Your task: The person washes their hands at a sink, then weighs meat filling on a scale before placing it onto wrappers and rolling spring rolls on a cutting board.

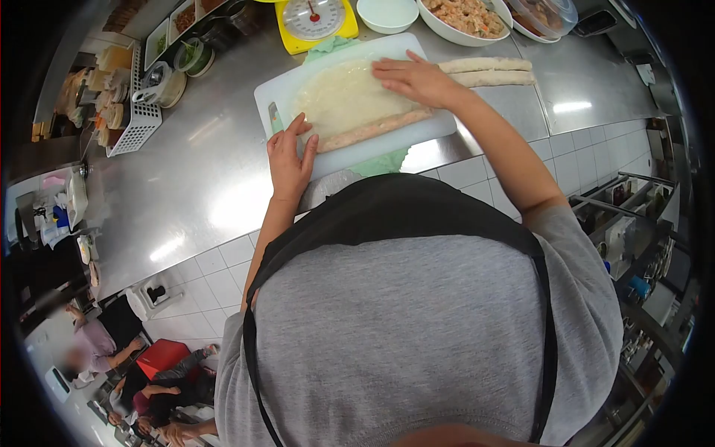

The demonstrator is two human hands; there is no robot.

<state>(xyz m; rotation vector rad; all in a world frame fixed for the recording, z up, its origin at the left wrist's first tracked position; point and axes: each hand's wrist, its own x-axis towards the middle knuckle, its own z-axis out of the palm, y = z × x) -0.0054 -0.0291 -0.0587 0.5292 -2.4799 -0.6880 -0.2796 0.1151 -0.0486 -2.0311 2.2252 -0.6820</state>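
A white cutting board (441,128) lies on the steel counter with a thin, pale, translucent wrapper sheet (335,95) spread over it. Along the sheet's near side runs a long strip of pinkish filling (376,130). My left hand (289,160) is open at the left end of this strip, thumb and fingers apart, at the sheet's edge. Stretched out flat, the fingers of my right hand (413,78) rest on the far right part of the sheet. Two long pale rolls (491,77) lie side by side on the counter to the right of the board.
Behind the board stand a yellow scale (316,22), a pale green bowl (387,13) and a white bowl of chunky orange filling (465,22). Green cloth (381,162) shows under the board. A white basket (140,112) sits left. Other people (100,343) are at lower left.
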